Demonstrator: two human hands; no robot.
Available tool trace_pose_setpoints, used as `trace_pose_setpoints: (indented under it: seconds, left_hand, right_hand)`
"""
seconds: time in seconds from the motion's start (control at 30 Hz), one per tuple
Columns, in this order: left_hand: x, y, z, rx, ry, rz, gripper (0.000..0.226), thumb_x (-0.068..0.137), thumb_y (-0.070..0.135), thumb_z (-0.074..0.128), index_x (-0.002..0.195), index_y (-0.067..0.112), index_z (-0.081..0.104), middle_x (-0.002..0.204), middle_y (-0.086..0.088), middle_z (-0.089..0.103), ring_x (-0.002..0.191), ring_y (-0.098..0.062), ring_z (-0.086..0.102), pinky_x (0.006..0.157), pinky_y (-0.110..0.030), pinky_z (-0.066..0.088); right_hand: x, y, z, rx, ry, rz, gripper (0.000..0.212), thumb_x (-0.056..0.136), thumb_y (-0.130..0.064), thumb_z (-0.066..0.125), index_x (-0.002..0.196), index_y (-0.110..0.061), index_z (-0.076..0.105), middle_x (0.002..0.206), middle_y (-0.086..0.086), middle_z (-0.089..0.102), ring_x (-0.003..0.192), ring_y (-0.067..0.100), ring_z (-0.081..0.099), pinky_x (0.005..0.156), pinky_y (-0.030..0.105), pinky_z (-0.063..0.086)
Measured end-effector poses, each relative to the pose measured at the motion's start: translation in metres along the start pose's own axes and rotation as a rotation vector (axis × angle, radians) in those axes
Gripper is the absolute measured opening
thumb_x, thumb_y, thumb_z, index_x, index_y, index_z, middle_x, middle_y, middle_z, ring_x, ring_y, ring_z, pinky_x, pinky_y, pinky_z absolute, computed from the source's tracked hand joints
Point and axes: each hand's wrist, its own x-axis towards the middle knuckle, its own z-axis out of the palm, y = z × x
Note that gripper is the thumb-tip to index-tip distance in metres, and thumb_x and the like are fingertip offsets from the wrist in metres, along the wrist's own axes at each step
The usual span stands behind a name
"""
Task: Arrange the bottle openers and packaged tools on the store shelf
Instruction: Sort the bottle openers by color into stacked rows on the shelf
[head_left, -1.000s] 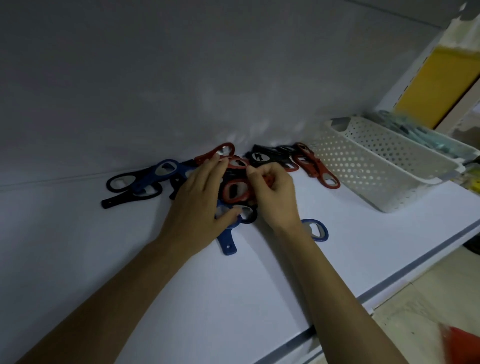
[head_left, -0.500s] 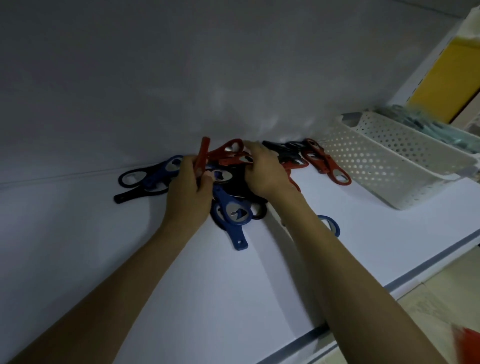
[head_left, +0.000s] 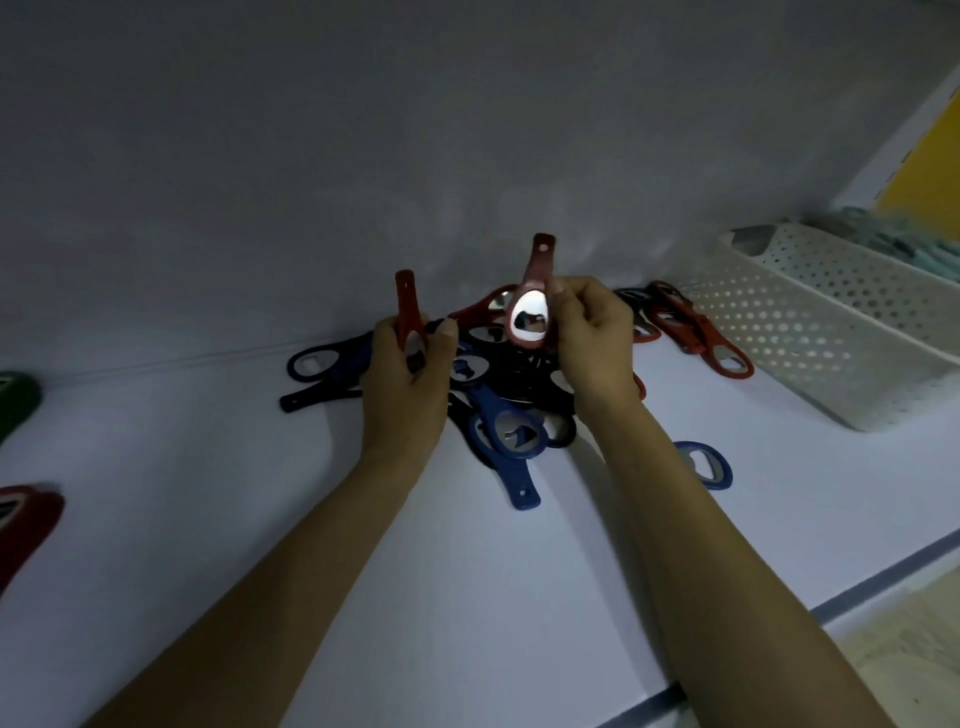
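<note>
Along the front edge of the white shelf (head_left: 260, 571), two bare forearms are reaching in from below, side by side. Near that front edge, to the right of the right forearm, a single blue opener (head_left: 707, 465) is lying flat by itself. Between the forearms, a large blue opener (head_left: 511, 448) is lying with its handle pointing toward the front edge and its round head tucked against the pile of bottle openers (head_left: 506, 366).

Above the middle of the shelf, the left hand (head_left: 405, 384) is gripping an upright red opener (head_left: 406, 306), its fingers curled round the lower part and the handle end sticking up. Just beside it, the right hand (head_left: 592, 343) is pinching a shiny-headed red opener (head_left: 535, 293) by its rim, with the metal head facing the camera and the handle pointing up. Both hands are hovering over the pile, which is sitting near the back edge and mixing black, blue and red pieces.

To the left of the pile, black openers (head_left: 317, 371) are lying flat close to the back edge. To the right, a pair of red openers (head_left: 698, 335) is stretching toward a white perforated basket (head_left: 810, 338), which is standing at the right end of the shelf. Pale packaged items (head_left: 878, 236) are showing beyond the basket's far rim, possibly inside it, though the blur is making that hard to tell. At the left end, a red object (head_left: 26, 525) and a green object (head_left: 18, 400) are peeking in, cut off by the frame. A plain grey back panel (head_left: 363, 156) is rising behind everything.
</note>
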Motion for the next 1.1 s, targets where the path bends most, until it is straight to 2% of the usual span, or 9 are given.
trace_pose_setpoints:
  seconds: [0.13,0.27,0.37,0.5,0.63,0.73,0.83,0.97,1.1]
  left_hand:
    - [-0.002,0.005,0.001,0.009,-0.065,0.016,0.023,0.083,0.046,0.064,0.1,0.033,0.055,0.1,0.006,0.066,0.091,-0.007,0.066,0.077,-0.029,0.056]
    - [-0.001,0.003,0.001,0.028,-0.01,0.019,0.011,0.094,0.02,0.056,0.104,0.02,0.058,0.086,0.012,0.064,0.071,0.004,0.066,0.054,-0.016,0.052]
    - [0.002,0.0,0.0,-0.073,0.103,-0.027,0.012,0.098,0.018,0.049,0.104,0.013,0.058,0.087,0.005,0.066,0.071,-0.006,0.067,0.054,-0.021,0.053]
    - [0.003,0.0,-0.001,-0.063,0.185,0.032,0.023,0.099,0.013,0.045,0.118,0.007,0.056,0.098,0.004,0.067,0.086,-0.008,0.067,0.066,-0.023,0.053]
    - [0.0,0.005,-0.002,-0.073,0.243,0.116,0.022,0.1,0.013,0.041,0.119,0.016,0.052,0.096,0.003,0.065,0.079,-0.003,0.063,0.068,-0.021,0.051]
    - [0.0,0.004,-0.002,-0.082,0.276,0.134,0.021,0.101,0.013,0.04,0.119,0.014,0.05,0.093,0.007,0.064,0.073,0.006,0.061,0.063,-0.01,0.047]
    - [0.001,0.005,-0.003,-0.091,0.283,0.127,0.018,0.101,0.012,0.039,0.112,0.022,0.05,0.091,0.004,0.065,0.072,0.001,0.062,0.066,-0.016,0.049]
    - [0.002,0.003,-0.004,-0.125,0.266,0.094,0.016,0.1,0.013,0.04,0.114,0.017,0.048,0.086,0.001,0.066,0.064,-0.012,0.062,0.053,-0.021,0.046]
    - [0.002,0.004,-0.003,-0.184,0.232,0.036,0.013,0.101,0.015,0.038,0.11,0.02,0.045,0.089,-0.005,0.065,0.062,-0.011,0.06,0.052,-0.021,0.047]
  right_hand:
    - [-0.02,-0.007,0.021,0.075,-0.347,-0.002,0.012,0.091,-0.008,0.06,0.084,-0.014,0.067,0.081,0.0,0.068,0.075,0.013,0.065,0.072,0.026,0.056]
    - [-0.014,-0.001,0.031,0.042,-0.211,0.014,0.018,0.094,-0.012,0.056,0.088,-0.003,0.071,0.089,0.013,0.071,0.082,0.021,0.066,0.081,0.037,0.056]
    - [0.002,0.016,0.017,-0.458,-0.125,-0.258,0.032,0.098,-0.026,0.044,0.104,-0.006,0.068,0.103,0.012,0.069,0.095,0.026,0.063,0.085,0.045,0.051]
    - [-0.005,0.026,0.017,-0.982,-0.552,-0.356,0.049,0.095,-0.052,0.033,0.133,-0.028,0.055,0.139,0.001,0.053,0.131,0.027,0.042,0.107,0.046,0.03]
    - [-0.02,0.016,0.028,-0.973,-0.502,-0.507,0.031,0.097,-0.036,0.046,0.123,-0.033,0.062,0.119,-0.001,0.065,0.11,0.025,0.05,0.086,0.038,0.032]
    - [-0.018,0.018,0.024,-0.83,-0.483,-0.476,0.024,0.093,-0.031,0.056,0.111,-0.026,0.071,0.104,0.0,0.071,0.095,0.022,0.06,0.082,0.039,0.045]
    - [-0.017,0.017,0.019,-0.576,-0.462,-0.341,0.021,0.091,-0.034,0.061,0.103,-0.022,0.074,0.094,-0.004,0.073,0.082,0.013,0.066,0.076,0.041,0.053]
    - [-0.005,0.019,0.014,-0.676,-0.253,-0.35,0.031,0.098,-0.019,0.048,0.126,-0.011,0.06,0.117,0.009,0.066,0.106,0.026,0.059,0.093,0.04,0.047]
    - [0.006,0.024,0.009,-0.988,-0.358,-0.254,0.034,0.097,-0.02,0.045,0.126,-0.014,0.06,0.121,0.011,0.061,0.114,0.031,0.052,0.097,0.04,0.039]
